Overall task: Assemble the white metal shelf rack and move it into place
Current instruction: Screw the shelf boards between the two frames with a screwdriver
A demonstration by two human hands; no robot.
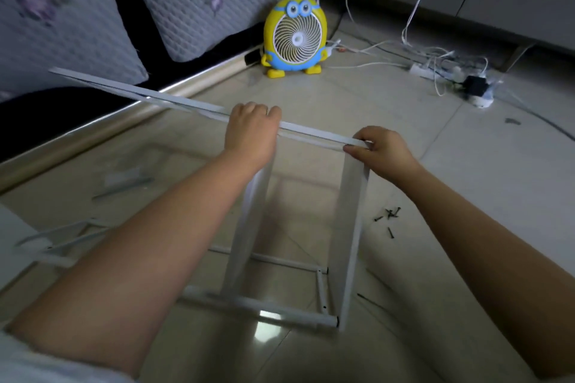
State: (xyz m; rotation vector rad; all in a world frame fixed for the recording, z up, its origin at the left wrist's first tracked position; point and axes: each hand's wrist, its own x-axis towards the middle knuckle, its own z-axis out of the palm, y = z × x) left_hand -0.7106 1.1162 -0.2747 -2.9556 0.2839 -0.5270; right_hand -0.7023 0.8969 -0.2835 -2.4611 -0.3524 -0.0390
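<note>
On the tiled floor (pixel 466 171), left hand (pixel 250 127) curls over white rail (pixel 149 95) atop upright rack frame (pixel 348 227); right hand (pixel 382 148) pinches rail's right end. Black screws (pixel 389 216) lie just right of frame.

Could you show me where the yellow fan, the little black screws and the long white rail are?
yellow fan (pixel 295 37): head view, centre of its white grille.
black screws (pixel 389 214): head view, middle of the loose cluster.
long white rail (pixel 314 130): head view, bare stretch towards its right end.
</note>
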